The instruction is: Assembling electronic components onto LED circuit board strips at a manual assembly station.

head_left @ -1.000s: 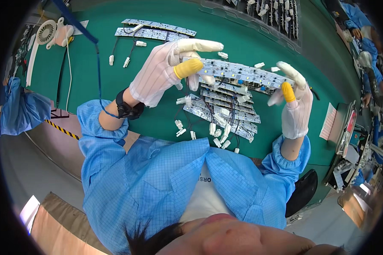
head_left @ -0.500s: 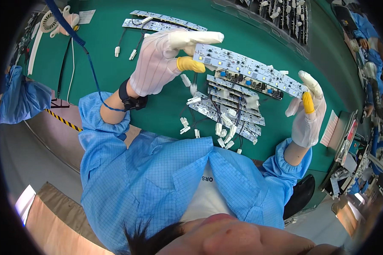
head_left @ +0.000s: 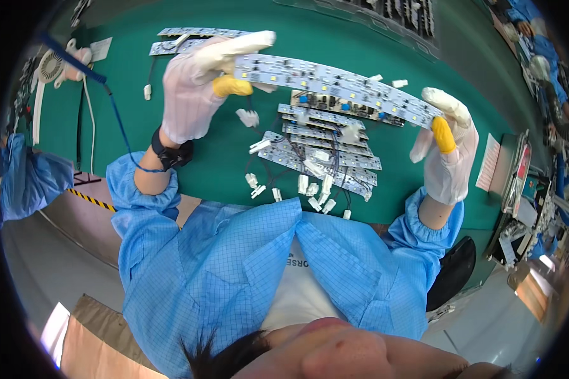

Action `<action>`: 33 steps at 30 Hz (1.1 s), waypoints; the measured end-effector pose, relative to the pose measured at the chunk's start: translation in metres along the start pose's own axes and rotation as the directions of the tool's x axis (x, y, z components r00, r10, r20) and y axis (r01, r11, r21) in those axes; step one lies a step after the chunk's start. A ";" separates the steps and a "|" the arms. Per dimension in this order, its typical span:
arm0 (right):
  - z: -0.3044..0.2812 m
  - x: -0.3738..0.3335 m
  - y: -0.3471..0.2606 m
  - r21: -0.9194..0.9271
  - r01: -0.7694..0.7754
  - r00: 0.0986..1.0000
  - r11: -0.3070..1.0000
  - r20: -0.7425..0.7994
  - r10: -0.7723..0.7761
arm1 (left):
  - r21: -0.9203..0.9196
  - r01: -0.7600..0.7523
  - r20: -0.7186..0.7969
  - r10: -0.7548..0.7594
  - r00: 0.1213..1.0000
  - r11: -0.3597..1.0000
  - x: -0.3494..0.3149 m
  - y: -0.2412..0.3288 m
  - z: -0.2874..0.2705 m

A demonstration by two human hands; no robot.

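Note:
Raised above the green mat, a long white LED circuit board (head_left: 338, 88) spans between my two gloved hands. My left hand (head_left: 202, 82) pinches its left end, and my right hand (head_left: 449, 142) grips the right end, lower than the left one. Both gloves are white with a yellow thumb covering. The side facing me carries small yellowish LEDs and dark components. Below it lies a stack of similar LED boards (head_left: 322, 151) with dark wires and white connectors (head_left: 310, 184). One board (head_left: 354, 108) there shows larger parts, some of them blue.
More LED boards (head_left: 171, 48) lie at the far left, partly behind my left hand. A clear tray (head_left: 417, 44) full of boards stands at the back right. A small fan (head_left: 52, 66) sits far left. A blue coiled cord (head_left: 82, 68) runs to my left wrist.
Both hands and the held board have shifted left in the view, along with the whole scene. The board now looks more spread out, its left end farther left. The grip stays the same.

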State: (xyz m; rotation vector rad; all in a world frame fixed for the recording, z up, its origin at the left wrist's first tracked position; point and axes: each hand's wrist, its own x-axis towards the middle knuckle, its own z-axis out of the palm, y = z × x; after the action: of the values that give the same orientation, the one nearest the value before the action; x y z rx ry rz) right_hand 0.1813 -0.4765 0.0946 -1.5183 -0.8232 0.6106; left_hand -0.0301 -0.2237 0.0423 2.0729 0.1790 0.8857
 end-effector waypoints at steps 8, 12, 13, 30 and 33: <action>-0.003 0.000 0.002 0.018 0.000 0.999 1.000 0.040 0.000 | -0.030 0.149 -0.004 -0.149 0.989 0.988 -0.002 0.006 -0.001; -0.005 -0.001 -0.001 -0.001 0.037 0.995 0.999 0.092 -0.037 | 0.011 0.107 -0.027 -0.107 0.994 0.994 -0.001 0.001 0.001; -0.004 -0.001 -0.001 -0.009 0.034 0.996 0.999 0.078 -0.033 | 0.016 0.161 -0.046 -0.160 0.986 0.987 0.000 0.003 0.002; -0.011 0.000 0.003 0.104 0.008 0.984 0.995 0.179 -0.027 | 0.004 0.215 -0.037 -0.215 0.976 0.977 -0.003 0.001 0.000; -0.010 0.000 0.000 0.141 0.008 0.983 0.990 0.181 -0.034 | -0.030 0.218 -0.025 -0.218 0.976 0.976 -0.006 -0.002 -0.004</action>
State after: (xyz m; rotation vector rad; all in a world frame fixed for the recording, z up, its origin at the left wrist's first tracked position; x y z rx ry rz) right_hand 0.1887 -0.4825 0.0960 -1.3381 -0.9157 0.7848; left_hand -0.0372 -0.2221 0.0389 1.9720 0.3997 0.7785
